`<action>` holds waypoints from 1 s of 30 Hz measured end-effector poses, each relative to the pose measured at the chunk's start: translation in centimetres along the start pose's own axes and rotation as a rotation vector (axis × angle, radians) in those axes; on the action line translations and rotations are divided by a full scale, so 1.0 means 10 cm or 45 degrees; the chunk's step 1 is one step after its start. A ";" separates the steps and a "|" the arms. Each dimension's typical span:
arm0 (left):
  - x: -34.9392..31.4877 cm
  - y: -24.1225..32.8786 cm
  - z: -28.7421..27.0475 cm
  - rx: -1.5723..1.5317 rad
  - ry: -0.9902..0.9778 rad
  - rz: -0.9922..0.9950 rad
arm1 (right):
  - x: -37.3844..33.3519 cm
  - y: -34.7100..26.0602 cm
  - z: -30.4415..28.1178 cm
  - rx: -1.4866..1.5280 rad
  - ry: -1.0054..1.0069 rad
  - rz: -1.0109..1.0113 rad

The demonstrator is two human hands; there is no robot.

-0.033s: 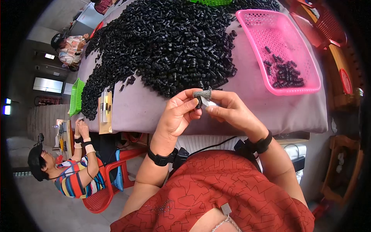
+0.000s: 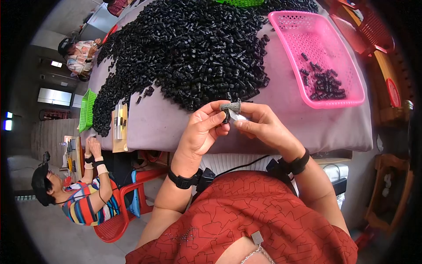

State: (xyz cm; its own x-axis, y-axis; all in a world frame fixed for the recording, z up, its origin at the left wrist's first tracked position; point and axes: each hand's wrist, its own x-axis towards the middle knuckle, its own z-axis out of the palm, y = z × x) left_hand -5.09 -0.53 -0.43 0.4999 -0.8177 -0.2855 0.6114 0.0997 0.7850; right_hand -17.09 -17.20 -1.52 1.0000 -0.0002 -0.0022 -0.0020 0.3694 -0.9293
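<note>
My left hand (image 2: pixel 204 127) pinches a small black plastic part (image 2: pixel 226 118) between thumb and fingers, just off the near edge of the large pile. From the other side my right hand (image 2: pixel 266 125) grips a small, shiny, pale blade (image 2: pixel 237 117), its tip against or very close to the part. Its handle, if any, is hidden in the fingers. A grey textured finger cover (image 2: pixel 231 107) appears to sit on my right index finger, over the part. Beyond my hands spreads a huge heap of similar black parts (image 2: pixel 206 57).
A pink basket (image 2: pixel 292 57) with some black parts stands at the right. Left are a green basket (image 2: pixel 88 108) and a clear-wrapped roll on a tan board (image 2: pixel 115 147). One person (image 2: pixel 94 189) sits at the left on a red chair (image 2: pixel 110 229); another (image 2: pixel 81 57) works farther off.
</note>
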 end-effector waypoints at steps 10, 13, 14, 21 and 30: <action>-0.02 0.11 -0.07 0.014 0.160 0.123 | 0.03 0.03 -0.02 0.111 0.291 -0.067; -0.02 0.12 -0.13 -0.015 0.108 0.133 | 0.04 0.03 0.00 0.093 0.288 -0.044; -0.02 0.11 -0.14 -0.064 0.033 0.131 | 0.04 0.03 0.01 0.081 0.294 -0.036; 0.00 0.08 -0.11 -0.076 0.041 0.117 | 0.03 0.05 0.01 0.052 0.278 -0.033; -0.01 0.12 -0.02 -0.086 0.032 0.100 | 0.02 0.02 0.03 0.094 0.287 -0.049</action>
State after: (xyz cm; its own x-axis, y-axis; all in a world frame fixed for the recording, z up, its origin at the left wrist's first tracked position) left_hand -4.28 -0.16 0.44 0.5629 -0.7912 -0.2388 0.6091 0.2019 0.7669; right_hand -16.86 -16.88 -1.60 0.9738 -0.2201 -0.0576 0.0444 0.4323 -0.9006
